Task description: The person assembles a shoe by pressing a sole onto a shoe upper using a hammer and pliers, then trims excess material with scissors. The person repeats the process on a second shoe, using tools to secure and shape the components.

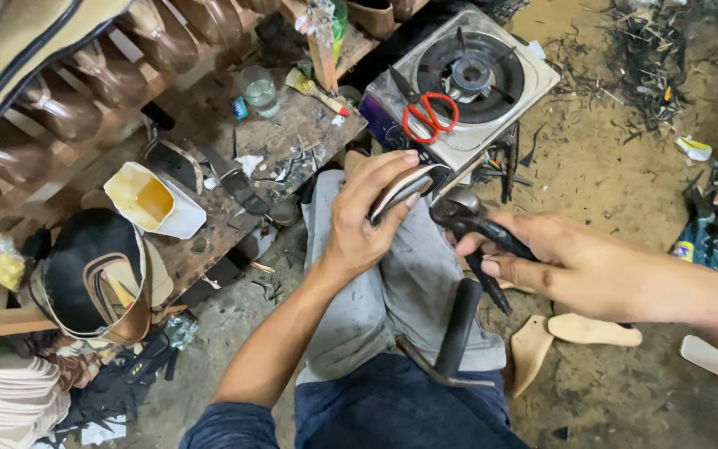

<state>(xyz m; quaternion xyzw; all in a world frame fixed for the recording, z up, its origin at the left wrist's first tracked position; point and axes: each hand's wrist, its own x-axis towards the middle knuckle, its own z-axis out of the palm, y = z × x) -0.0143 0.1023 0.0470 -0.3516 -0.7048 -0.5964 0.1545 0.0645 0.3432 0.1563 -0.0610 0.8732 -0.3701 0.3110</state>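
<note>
Head view looks down on a cluttered wooden bench (209, 199) filling the upper left of the frame, with brown shoes (85, 91) racked along its far edge, out of the way of the work. At top centre a gas stove (467, 83) sits on the dirt floor with red-handled scissors (428, 115) laid across its corner, within easy reach. On the bench stand a white cut-open jug (155, 204) holding yellowish liquid, probably glue, and a glass (258, 90).

In the middle of the frame, over the grey cloth on the person's lap, the left hand (367, 220) is clenched around a shoe part (405, 189), tipped so its edge faces the tool. The right hand (571, 262) grasps black pincers (475, 237), their head touching that edge. Pale wooden pieces (575, 333) lie on the floor at lower right.
</note>
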